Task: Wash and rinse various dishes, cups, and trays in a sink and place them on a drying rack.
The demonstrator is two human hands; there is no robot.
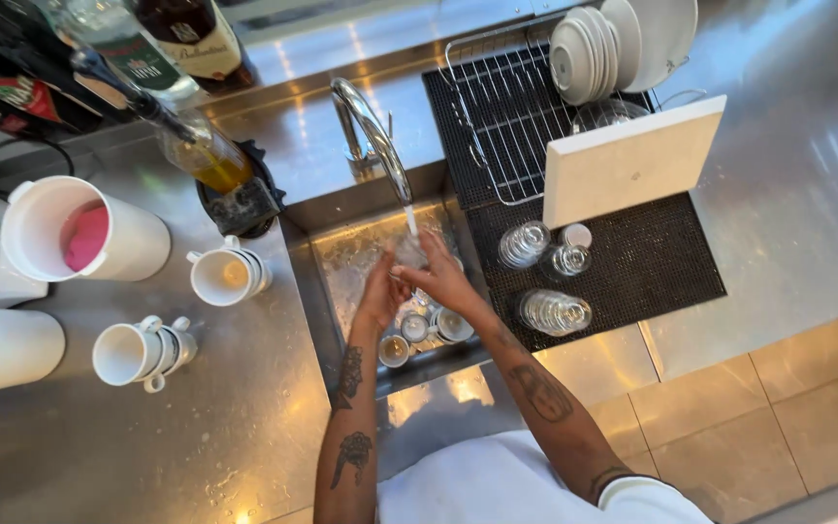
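Centrally, both forearms extended forward from the bottom of the head view and converged over the stainless sink basin (341, 257), each bent slightly at the elbow so that the wrists met beneath the water stream (409, 219) falling from the curved chrome tap (372, 131). The left hand (381, 294) was raised with fingers pointing up and palm turned inward; the right hand (445, 278) lay against it from the right, fingers spread and angled toward the tap. The two hands were together and touching. A small clear glass (409, 254) appeared to sit between them under the stream, but its outline was blurred by water, so whether either hand was clamped on it could not be told. Below the hands, several small cups (429, 330) lay on the basin floor. Left of the sink, two stacks of white mugs (228, 274) rested on their sides on the steel counter (196, 437), near tall white containers (80, 238) and a bottle with a pourer (201, 150). Right of the sink, upturned glasses (543, 277) stood on a black drainage mat (652, 272), just beside a white cutting board (629, 160) leaning against a wire dish rack (506, 126) that carried stacked white plates (613, 44).
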